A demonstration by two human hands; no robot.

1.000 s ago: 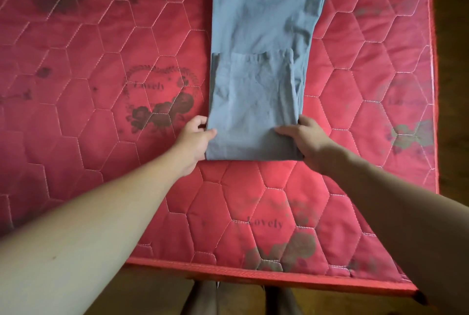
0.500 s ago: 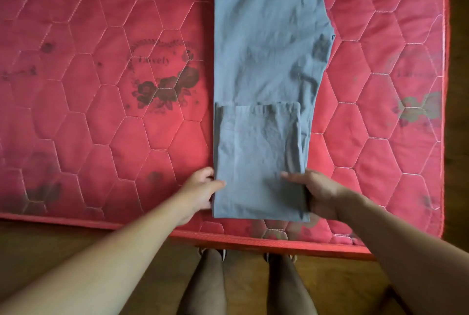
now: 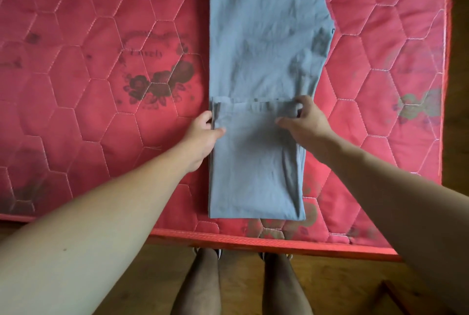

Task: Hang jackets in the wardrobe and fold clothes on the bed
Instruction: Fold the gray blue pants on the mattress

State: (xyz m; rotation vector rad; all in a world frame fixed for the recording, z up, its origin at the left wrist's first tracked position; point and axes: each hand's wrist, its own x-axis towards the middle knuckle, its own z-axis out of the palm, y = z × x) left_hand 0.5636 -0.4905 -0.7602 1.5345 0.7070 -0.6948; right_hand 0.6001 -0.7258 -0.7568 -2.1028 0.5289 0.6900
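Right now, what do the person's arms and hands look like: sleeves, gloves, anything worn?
Left forearm and right forearm are bare; no sleeve in view. Left hand and right hand wear no gloves, and no ring, watch or bracelet shows.

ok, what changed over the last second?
Both hands slid along the flap's sides, from the near crease to the hem. The left hand grips the left edge; the right hand pinches the hem's right corner. The grey trousers stay flat, folded once, on the red mattress.
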